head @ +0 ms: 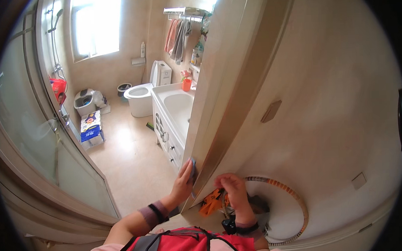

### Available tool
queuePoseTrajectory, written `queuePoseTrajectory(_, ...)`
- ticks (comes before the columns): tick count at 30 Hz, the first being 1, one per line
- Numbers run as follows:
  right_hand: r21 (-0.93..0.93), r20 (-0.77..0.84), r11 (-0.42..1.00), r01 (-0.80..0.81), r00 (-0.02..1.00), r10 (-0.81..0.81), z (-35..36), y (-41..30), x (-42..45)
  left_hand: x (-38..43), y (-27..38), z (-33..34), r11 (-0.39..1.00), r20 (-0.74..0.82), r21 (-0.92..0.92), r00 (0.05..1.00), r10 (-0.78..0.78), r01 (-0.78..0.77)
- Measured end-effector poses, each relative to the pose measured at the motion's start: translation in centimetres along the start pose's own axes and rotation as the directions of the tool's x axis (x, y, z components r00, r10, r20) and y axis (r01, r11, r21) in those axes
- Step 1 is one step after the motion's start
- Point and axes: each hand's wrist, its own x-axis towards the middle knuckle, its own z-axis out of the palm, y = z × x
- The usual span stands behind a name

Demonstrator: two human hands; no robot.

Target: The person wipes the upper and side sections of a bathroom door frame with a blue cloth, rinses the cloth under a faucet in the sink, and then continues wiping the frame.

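Observation:
My left hand [185, 181] presses a blue cloth [193, 165] against the inner face of the wooden door frame [205, 138], low beside the bathroom vanity. Only a narrow strip of the cloth shows past the fingers. My right hand [232, 186] is raised to the right of the frame, in front of the wall, with its fingers curled; nothing is seen in it. Behind and below that hand are an orange bag [209, 206] with dark print and a striped hoop [291, 192] leaning on the wall.
A glass door [35, 109] stands on the left. Inside the bathroom are a white vanity with a sink [180, 104], a toilet [141, 98], a waste bin [123, 88], a small washing tub [85, 103] and a tissue pack [91, 128]. A switch plate [271, 111] is on the right wall.

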Motion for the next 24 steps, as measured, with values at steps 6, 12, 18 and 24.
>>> queuePoseTrajectory(6, -0.404, 0.175, 0.76, 0.509, 0.858, -0.482, 5.3, -2.8, 0.0, 2.6, 7.2, -3.9, 0.285, 0.174, -0.901, 0.873, -0.455, 0.327)
queuePoseTrajectory(12, -0.636, 0.457, 0.151, 0.757, 0.527, -0.717, 8.0, -6.8, 1.1, 7.1, 12.0, -7.0, 0.107, 0.28, -0.95, 0.953, -0.111, 0.292)
queuePoseTrajectory(18, -0.63, 0.711, -0.399, 0.666, 0.29, -0.64, 7.7, -17.2, 4.0, 6.3, 6.0, -8.9, 0.313, 0.12, -0.916, 0.918, -0.378, 0.249)
queuePoseTrajectory(24, -0.657, 0.748, -0.667, 0.351, 0.408, -0.523, 11.0, -24.2, 8.1, 3.7, 3.3, -9.1, 0.169, 0.148, -0.905, 0.661, -0.735, 0.39)
